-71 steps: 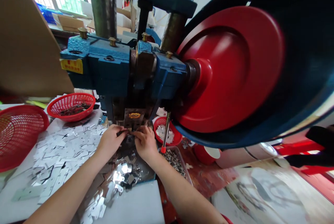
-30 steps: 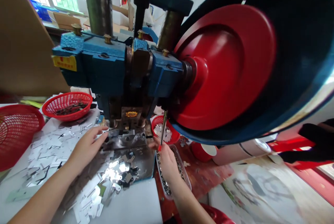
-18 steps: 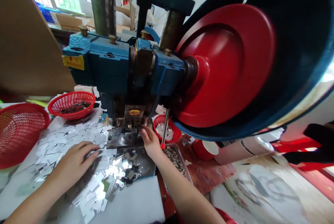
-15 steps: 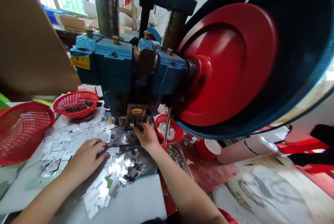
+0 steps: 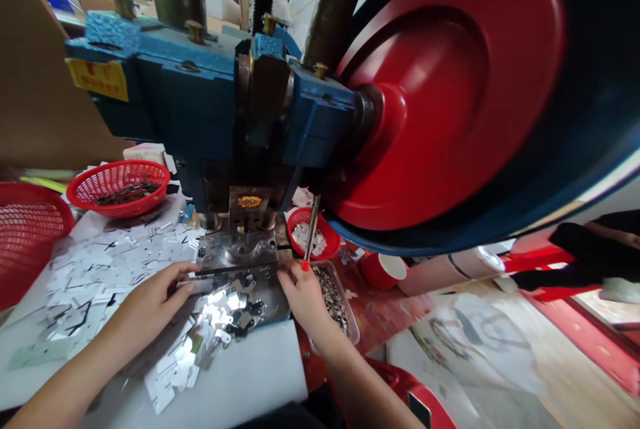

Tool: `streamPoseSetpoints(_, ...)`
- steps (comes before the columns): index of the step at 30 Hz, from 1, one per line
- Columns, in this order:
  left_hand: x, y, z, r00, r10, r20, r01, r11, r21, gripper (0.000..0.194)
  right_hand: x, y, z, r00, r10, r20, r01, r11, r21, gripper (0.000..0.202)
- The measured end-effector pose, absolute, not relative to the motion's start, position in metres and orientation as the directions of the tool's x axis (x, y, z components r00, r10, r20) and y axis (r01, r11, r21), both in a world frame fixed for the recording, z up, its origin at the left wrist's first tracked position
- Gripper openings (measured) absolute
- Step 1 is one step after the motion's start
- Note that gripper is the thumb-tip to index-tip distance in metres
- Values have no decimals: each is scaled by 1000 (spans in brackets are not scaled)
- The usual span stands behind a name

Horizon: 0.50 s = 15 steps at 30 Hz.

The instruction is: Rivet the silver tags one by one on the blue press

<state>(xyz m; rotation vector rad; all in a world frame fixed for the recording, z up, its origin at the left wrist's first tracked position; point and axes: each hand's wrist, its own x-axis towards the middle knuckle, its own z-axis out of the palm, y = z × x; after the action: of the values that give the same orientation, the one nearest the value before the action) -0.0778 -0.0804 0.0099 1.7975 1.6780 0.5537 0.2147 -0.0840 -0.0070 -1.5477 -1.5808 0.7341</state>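
My left hand (image 5: 155, 296) is closed in a pinch on a flat metal piece (image 5: 202, 285), just in front of the press die (image 5: 237, 250). Loose flat metal pieces (image 5: 231, 306) lie in a shiny heap below it. My right hand (image 5: 307, 297) is at the right edge of the dark metal plate (image 5: 273, 292), fingers bent and thumb close to the index finger. Whatever its fingertips may hold is too small to make out. Beside that hand is a clear tray of small metal parts (image 5: 334, 296). The upper press tool (image 5: 249, 206) stands above the die.
A blue press (image 5: 190, 102) with a big red flywheel (image 5: 450, 102) fills the upper view. Red baskets (image 5: 120, 189) stand left, another red basket (image 5: 314, 232) behind the tray. White flat pieces (image 5: 115, 262) cover the left table. A red-tipped rod (image 5: 311, 232) hangs near my right hand.
My right hand has drawn back from the die to the plate's right edge by the tray. A flat piece now shows in my left hand's pinch. The view has shifted closer and tilted down.
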Motion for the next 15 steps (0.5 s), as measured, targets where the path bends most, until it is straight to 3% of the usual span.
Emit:
streamPoseSetpoints(3, -71, -85, 18, 30, 988, -150, 547, 110, 830, 56, 205, -88, -3, -101, 983, 152, 800, 171, -575, 14)
streamPoseSetpoints(7, -60, -92, 29, 103, 908, -405, 194, 381, 904, 59, 198, -82, -2, -162, 981, 110, 914, 191, -359, 9)
streamPoseSetpoints(10, -52, -94, 32, 186, 858, -479, 64, 476, 877, 58, 197, -80, -5, -165, 982, 88, 932, 184, -312, 9)
streamPoseSetpoints(15, -43, -91, 28, 121, 901, -416, 95, 407, 909, 47, 190, -77, 3, -179, 978, 107, 900, 207, -384, 12)
